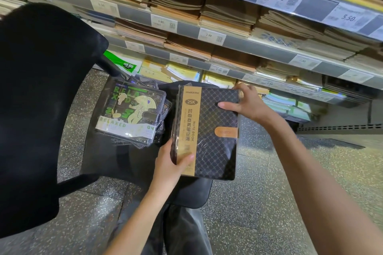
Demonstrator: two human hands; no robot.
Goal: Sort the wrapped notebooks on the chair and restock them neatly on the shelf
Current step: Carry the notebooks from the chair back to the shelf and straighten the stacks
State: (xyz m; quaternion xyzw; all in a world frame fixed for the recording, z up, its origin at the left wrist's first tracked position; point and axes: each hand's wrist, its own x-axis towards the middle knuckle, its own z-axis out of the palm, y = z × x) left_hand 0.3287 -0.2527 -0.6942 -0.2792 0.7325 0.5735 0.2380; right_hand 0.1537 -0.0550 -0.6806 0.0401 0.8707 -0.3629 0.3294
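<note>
A: On the chair [99,163], what is obscured?
B: The stack of green-printed notebooks [132,114] hides its lower copies; the seat is mostly covered.
A: And the dark checked notebook [215,130]?
B: Above the seat, left hand [170,163] clasping its lower spine corner, right hand [246,103] gripping its upper right edge.
</note>
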